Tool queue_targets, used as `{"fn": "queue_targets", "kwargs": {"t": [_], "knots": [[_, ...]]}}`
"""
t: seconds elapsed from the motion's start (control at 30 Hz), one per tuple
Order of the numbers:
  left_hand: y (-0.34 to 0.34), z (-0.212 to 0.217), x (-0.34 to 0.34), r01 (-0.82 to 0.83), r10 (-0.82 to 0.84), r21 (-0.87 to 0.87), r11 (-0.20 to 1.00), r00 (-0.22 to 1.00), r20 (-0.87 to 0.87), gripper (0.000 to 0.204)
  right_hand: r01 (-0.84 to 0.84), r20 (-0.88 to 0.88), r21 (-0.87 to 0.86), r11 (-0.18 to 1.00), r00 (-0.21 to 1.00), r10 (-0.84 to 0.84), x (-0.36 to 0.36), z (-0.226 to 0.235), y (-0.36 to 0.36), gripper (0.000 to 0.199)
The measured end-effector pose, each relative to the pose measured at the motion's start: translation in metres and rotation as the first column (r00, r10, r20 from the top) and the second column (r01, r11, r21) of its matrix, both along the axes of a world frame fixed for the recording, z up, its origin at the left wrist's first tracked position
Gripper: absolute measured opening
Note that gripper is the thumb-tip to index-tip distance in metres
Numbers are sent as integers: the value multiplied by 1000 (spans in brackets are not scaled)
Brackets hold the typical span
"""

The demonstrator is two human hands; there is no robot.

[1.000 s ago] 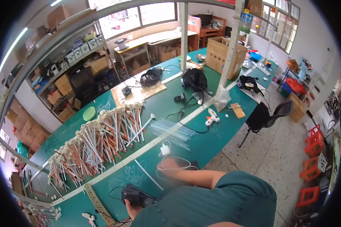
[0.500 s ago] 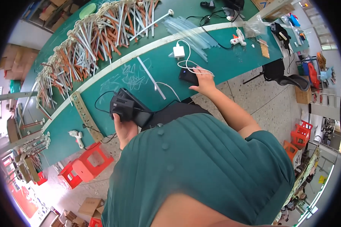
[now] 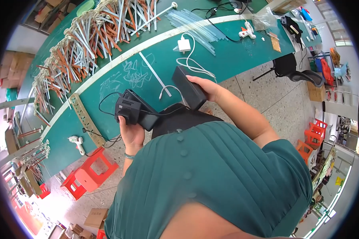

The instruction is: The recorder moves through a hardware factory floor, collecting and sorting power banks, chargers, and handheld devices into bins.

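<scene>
My left hand grips a black boxy device with a dark phone-like slab attached, held just off the green table's near edge. A thin black cable runs from it. My right hand holds a black rectangular pack lifted above the table edge, with a white cable trailing from it to a white charger block on the table. A black pouch sits against my green shirt between the two hands.
The green table carries a big heap of white and orange rods, clear sticks, two white glue guns and a wooden ruler. Red stools stand on the floor at left, an office chair at right.
My right hand has lifted the black pack off the table and drawn it toward my body. The left hand with the black device has risen slightly, and my view has tipped further down.
</scene>
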State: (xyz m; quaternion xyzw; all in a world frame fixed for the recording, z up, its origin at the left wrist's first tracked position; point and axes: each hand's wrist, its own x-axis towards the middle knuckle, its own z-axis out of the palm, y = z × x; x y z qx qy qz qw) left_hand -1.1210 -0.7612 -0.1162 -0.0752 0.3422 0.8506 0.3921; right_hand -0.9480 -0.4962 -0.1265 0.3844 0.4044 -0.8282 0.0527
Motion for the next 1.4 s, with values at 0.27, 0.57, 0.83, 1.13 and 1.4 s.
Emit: {"fn": "queue_targets", "kwargs": {"t": [0.27,0.57,0.83,1.13,1.4], "knots": [[30,14,66,39,-38,116,993,999,-12,66,-129,-517,-524,842,834,-194,151,-2,12,71],[148,40,183,176,-163,253,951,984,-74,67,523,-360,-451,723,635,-684,398,13,14,83],[234,121,231,137,-77,370,919,982,-173,60,670,-480,-380,638,446,-755,500,18,80,79],[333,100,266,221,-140,440,871,968,-208,51,683,-531,-286,673,471,-704,477,49,252,72],[456,98,279,400,-291,416,817,908,-301,60,706,-636,-9,708,542,-549,455,158,389,56]]}}
